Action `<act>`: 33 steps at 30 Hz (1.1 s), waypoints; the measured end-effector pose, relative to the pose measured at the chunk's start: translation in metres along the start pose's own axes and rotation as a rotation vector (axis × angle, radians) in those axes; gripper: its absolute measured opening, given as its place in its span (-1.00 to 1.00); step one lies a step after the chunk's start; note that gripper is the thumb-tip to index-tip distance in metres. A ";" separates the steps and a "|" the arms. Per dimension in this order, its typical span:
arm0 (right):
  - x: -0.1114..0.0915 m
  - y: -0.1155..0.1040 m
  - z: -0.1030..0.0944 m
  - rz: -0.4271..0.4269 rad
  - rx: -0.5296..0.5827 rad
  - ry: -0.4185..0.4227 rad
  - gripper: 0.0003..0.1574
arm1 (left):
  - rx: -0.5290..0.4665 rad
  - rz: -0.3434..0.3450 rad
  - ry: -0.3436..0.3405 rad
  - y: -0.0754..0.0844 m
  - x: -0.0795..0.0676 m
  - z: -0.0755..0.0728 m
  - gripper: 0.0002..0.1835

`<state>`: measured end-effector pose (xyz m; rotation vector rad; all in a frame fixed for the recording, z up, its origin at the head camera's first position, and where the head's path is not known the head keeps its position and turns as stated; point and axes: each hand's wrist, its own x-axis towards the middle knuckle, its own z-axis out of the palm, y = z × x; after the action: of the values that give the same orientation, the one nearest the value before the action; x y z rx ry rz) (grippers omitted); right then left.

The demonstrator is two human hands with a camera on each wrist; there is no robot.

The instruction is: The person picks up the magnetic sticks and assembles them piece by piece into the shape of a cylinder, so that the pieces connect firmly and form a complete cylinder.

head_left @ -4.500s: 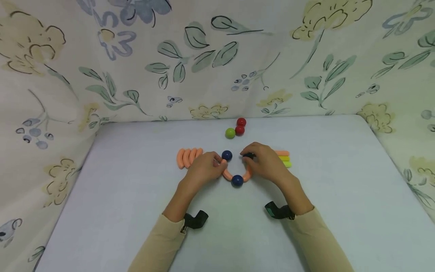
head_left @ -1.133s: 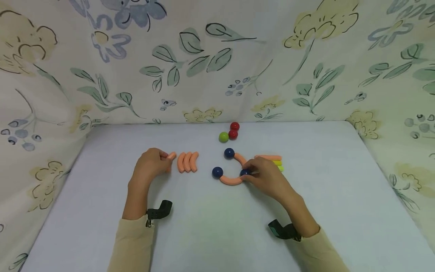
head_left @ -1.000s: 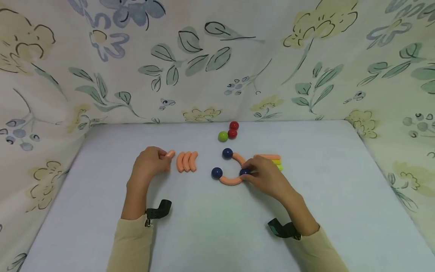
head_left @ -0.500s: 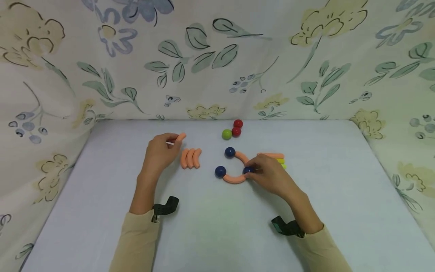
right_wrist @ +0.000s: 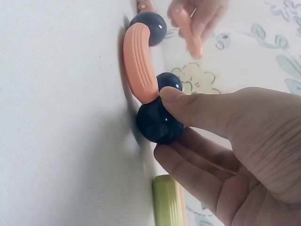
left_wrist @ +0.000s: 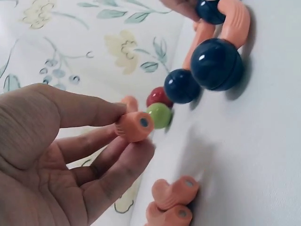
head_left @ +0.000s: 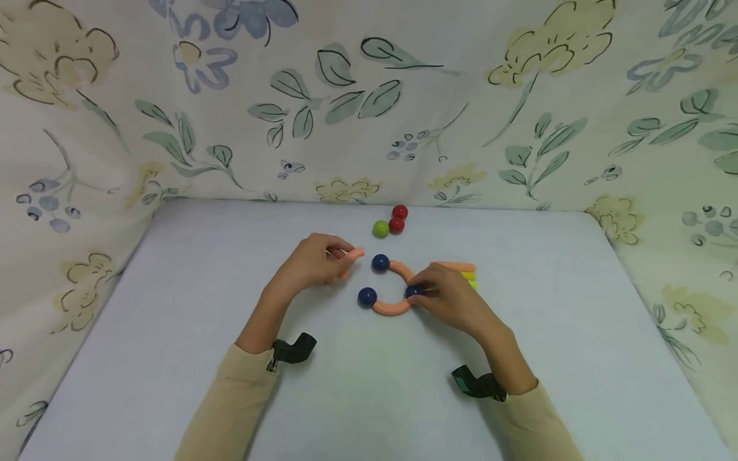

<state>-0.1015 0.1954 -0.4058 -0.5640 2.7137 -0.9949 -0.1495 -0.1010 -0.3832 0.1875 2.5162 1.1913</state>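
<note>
My left hand (head_left: 316, 259) pinches a curved orange magnetic rod (left_wrist: 135, 126) between thumb and fingers, held above the table. A metal dot shows in the rod's end. My right hand (head_left: 452, 296) pinches a dark blue ball (right_wrist: 160, 122) that joins two curved orange rods, a front one (head_left: 392, 308) and a back one (head_left: 401, 270). At their other ends sit a front blue ball (head_left: 367, 296) and a back blue ball (head_left: 380, 263), with a gap between them facing my left hand. Below that hand lie loose curved rods (left_wrist: 176, 192), mostly hidden in the head view.
Toward the back of the white table (head_left: 190, 307) are a green ball (head_left: 380, 228) and two red balls (head_left: 396, 225). Straight rods in orange (head_left: 453, 266), yellow and lime lie beyond my right hand. A flowered cloth (head_left: 346, 141) hangs behind the table.
My left hand picked up a curved rod at the left and carried it right, toward the open chain. The chain has turned since the oldest frame; my right hand stays on its ball.
</note>
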 end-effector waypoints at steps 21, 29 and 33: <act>0.003 -0.003 -0.001 -0.015 -0.078 -0.005 -0.65 | 0.191 -0.012 0.028 0.006 0.007 0.036 -0.67; 0.004 -0.002 0.001 0.001 -0.078 -0.013 -0.64 | 0.144 -0.005 0.041 0.002 0.007 0.037 -0.69; 0.004 -0.001 0.002 0.011 -0.069 -0.015 -0.65 | 0.138 0.013 0.061 0.001 0.008 0.040 -0.69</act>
<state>-0.1039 0.1916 -0.4067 -0.5655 2.7437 -0.8939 -0.1423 -0.0691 -0.4074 0.2048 2.6559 1.0433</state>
